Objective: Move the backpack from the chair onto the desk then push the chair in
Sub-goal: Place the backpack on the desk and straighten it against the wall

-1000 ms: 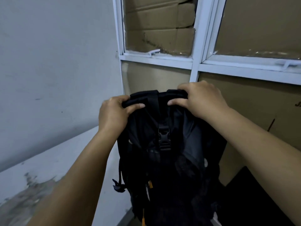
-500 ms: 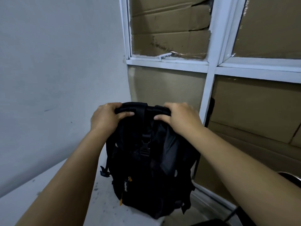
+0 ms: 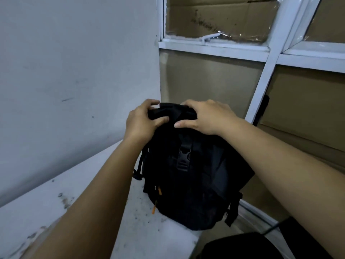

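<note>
Both hands, left hand [image 3: 142, 120] and right hand [image 3: 207, 116], grip the backpack [image 3: 188, 176] top; it stands on the desk [image 3: 89, 186]. Next I let go and push the chair [image 3: 240, 245] in.

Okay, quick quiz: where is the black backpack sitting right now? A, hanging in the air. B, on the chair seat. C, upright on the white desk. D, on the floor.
C: the backpack stands upright with its base on the white desk, and the left hand and right hand grip its top.

I see a white desk [image 3: 78, 206], stained with dark specks, set against the wall. A black backpack [image 3: 188, 184] stands upright at its right end.
</note>
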